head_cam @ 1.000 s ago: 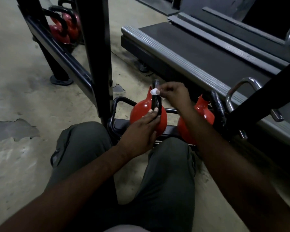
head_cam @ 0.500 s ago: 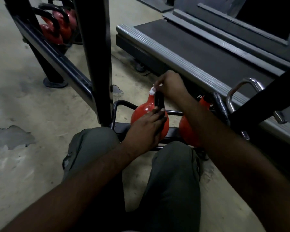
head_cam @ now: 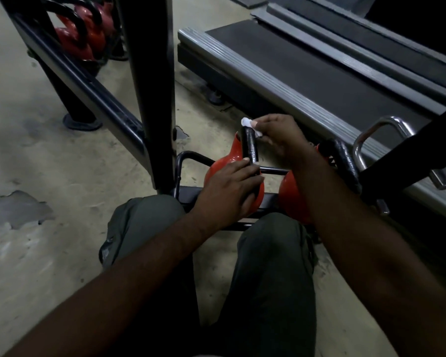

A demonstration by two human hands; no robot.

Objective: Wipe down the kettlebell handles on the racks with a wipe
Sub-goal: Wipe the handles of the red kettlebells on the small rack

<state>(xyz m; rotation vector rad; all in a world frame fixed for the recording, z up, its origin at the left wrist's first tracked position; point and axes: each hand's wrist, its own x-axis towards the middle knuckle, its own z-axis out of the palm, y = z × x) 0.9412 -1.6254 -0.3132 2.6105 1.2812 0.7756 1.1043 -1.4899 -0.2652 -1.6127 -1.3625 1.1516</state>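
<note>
The right hand (head_cam: pixel 278 137) pinched a white wipe (head_cam: pixel 247 122) against the top of the black handle (head_cam: pixel 251 145) of a red kettlebell (head_cam: pixel 232 157), its grip closed on the wipe. The left hand (head_cam: pixel 229 191) clasped the same kettlebell at the handle's foot, its grip wrapped round it. The kettlebell sat on a low black rack (head_cam: pixel 188 157), beside a second kettlebell (head_cam: pixel 290 194) whose marking was too hidden to read.
</note>
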